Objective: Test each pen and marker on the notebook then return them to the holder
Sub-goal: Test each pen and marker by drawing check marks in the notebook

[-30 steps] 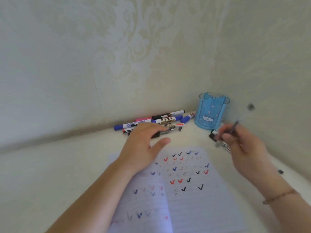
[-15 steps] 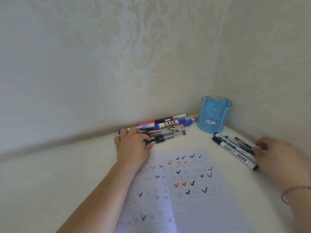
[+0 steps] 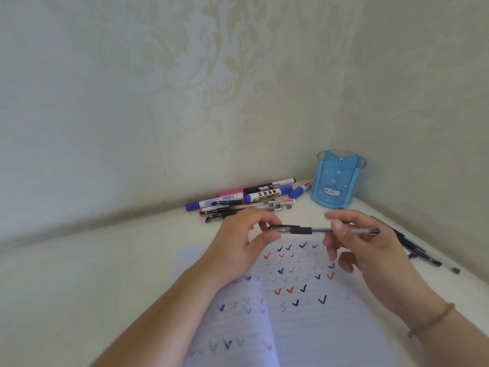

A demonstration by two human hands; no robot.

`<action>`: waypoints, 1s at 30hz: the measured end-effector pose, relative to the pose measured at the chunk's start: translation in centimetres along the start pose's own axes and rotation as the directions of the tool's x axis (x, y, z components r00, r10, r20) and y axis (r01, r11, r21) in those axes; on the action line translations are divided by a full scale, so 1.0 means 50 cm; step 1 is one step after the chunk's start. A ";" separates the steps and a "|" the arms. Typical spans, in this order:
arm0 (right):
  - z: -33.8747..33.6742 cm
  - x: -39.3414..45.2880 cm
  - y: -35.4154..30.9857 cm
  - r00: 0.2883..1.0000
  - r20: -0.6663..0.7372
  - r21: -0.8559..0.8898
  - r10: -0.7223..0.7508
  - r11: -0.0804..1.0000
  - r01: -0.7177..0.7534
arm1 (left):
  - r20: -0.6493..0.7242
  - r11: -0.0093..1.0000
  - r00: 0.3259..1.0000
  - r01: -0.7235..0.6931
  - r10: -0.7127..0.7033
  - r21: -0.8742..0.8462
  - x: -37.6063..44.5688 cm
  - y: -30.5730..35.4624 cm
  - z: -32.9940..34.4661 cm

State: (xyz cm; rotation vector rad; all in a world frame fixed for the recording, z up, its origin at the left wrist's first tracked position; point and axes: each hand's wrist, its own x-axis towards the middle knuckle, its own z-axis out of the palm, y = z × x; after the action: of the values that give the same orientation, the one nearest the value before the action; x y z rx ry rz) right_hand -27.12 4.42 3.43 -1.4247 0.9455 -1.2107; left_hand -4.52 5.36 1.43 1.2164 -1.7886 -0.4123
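Lined white paper of the open notebook (image 3: 304, 327) lies nearest you on the worktop (image 3: 79, 287), already dotted with red, blue and black ticks. Above it you hold a clear-barrelled pen with a black grip (image 3: 317, 230) level between both hands. Your left hand (image 3: 238, 245) pinches the cap end between thumb and fingers; your right hand (image 3: 362, 247) closes thumb and forefinger round the barrel, the other fingers loose. Pull the cap straight off along the barrel, not at an angle, and keep it in your left hand so it does not roll away. Then aim for a bare patch of paper. Beyond, the untested pile of pens and markers (image 3: 243, 201) lies by the wall, more dark pens (image 3: 412, 247) lie to your right, and the blue plastic holder with a cat picture (image 3: 334, 181) stands empty in the corner, as far as its rim shows.
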 end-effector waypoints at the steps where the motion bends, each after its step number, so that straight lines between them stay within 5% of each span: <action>1: 0.001 -0.002 -0.001 1.000 0.014 0.029 -0.021 0.999 0.021 | 0.054 1.000 0.998 -0.020 0.018 0.022 -0.004 0.003 0.001; 8: 0.024 -0.012 0.021 0.984 0.173 0.140 -0.048 0.990 0.023 | 0.216 0.867 0.920 -0.383 0.327 0.320 -0.012 0.016 0.017; 14: 0.042 -0.023 0.017 0.961 0.269 0.059 -0.062 0.997 0.048 | 0.318 0.822 0.871 -0.471 0.375 0.320 -0.019 0.026 0.017; 20: 0.033 -0.032 0.010 0.953 0.295 0.015 -0.062 0.998 0.060 | 0.342 0.865 0.896 -0.394 0.285 0.310 -0.020 0.016 0.001; 25: 0.032 -0.043 0.002 0.977 0.212 -0.027 0.023 0.999 -0.018 | 0.138 0.992 0.985 -0.112 0.103 0.064 -0.022 -0.010 -0.020; 30: 0.052 -0.059 0.014 0.986 0.168 -0.167 -0.001 0.986 0.029 | 0.087 0.993 0.996 0.012 -0.022 0.116 -0.013 -0.015 -0.014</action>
State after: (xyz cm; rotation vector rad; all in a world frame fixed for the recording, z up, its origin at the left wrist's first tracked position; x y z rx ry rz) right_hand -25.10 7.64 2.18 -1.6433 0.9390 -1.0225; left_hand -3.44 5.69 0.97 1.3118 -1.9006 -0.3818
